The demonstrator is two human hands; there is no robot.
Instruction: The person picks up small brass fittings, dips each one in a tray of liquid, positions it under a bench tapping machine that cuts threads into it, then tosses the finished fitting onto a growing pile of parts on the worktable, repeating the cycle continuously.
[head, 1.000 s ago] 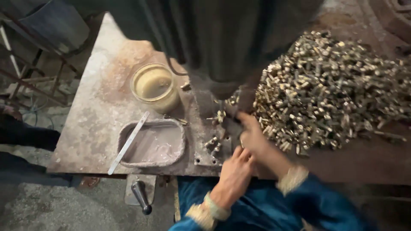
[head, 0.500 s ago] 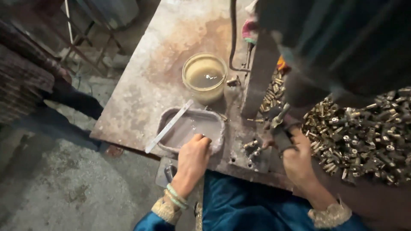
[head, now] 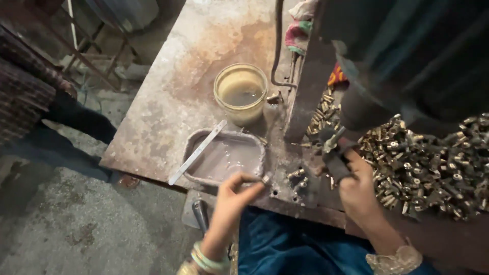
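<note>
Left hand (head: 232,196) lifted off tray (head: 196,153), liquid-filled jar (head: 241,93)

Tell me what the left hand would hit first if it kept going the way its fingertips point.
The left hand, pinching a small metal piece, points right and slightly up. It would probably first meet the cluster of small brass parts on the machine base, though depth is uncertain.

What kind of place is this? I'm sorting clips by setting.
Probably a small metalworking workshop: a rusty steel bench, a big heap of small brass fittings and a dark machine over it.
</note>
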